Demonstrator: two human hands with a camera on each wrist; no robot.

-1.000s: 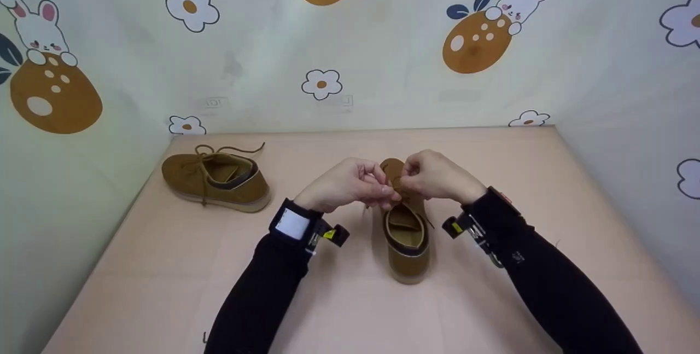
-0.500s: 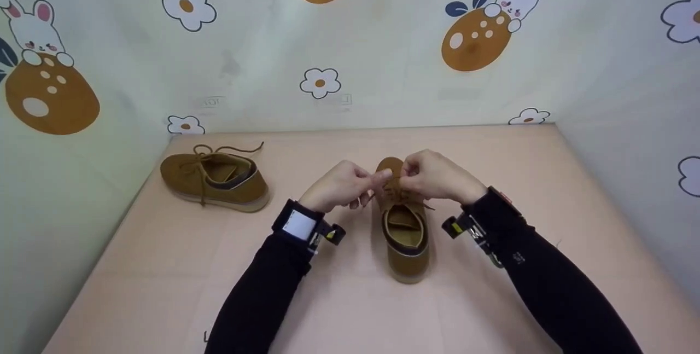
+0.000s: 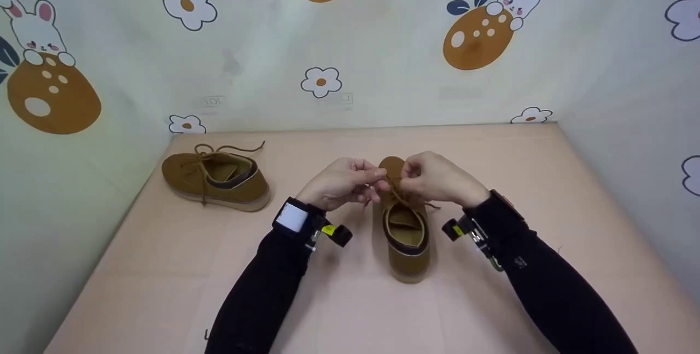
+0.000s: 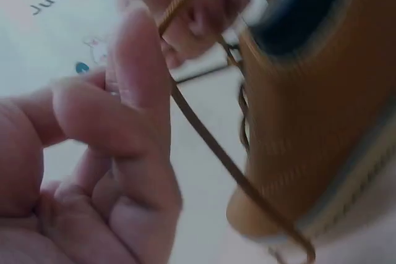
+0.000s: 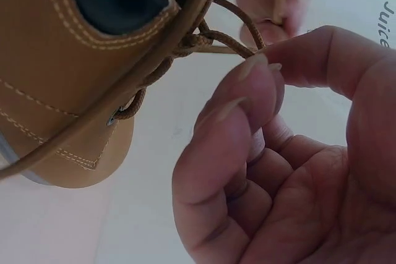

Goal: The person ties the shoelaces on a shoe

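Observation:
A brown lace-up shoe [image 3: 410, 265] stands on the table, toe pointing away from me. Above its tongue, my right hand [image 3: 440, 177] pinches a loop of brown shoelace [image 5: 230, 42] between thumb and index finger. Facing it from the left, my left hand [image 3: 345, 183] holds another stretch of the lace [image 4: 213, 145] at its fingertips; one end hangs down past the shoe's side. The left wrist view is blurred, and the exact contact there is partly hidden by the fingers. The laces cross over the shoe's front between both hands.
A second brown shoe [image 3: 243, 194] lies at the left rear with its toe to the left and its laces loose. The pale pink tabletop [image 3: 361, 310] ends at a patterned cloth wall [image 3: 383, 69] behind and at the sides.
My left hand has moved off the shoe's middle to its left side, then back in slightly, its fingers now at the lace. The right hand keeps its pinch, nearly still.

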